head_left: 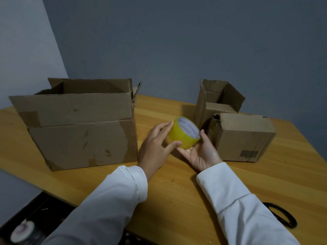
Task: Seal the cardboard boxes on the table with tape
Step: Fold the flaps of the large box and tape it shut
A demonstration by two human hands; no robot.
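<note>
A yellow roll of tape (183,136) is held above the wooden table (169,188) between both hands. My right hand (203,152) cradles it from below, thumb curled over its right rim. My left hand (157,144) pinches its left side with thumb and fingertips. A large cardboard box (79,137) stands at the left with its top flaps up. At the right, a small closed box (242,137) sits in front of a taller open box (215,101).
The black handles of scissors (281,216) lie on the table by my right sleeve. Below the table's left edge stands a dark crate with a pale round object (23,230). A grey wall rises behind the table.
</note>
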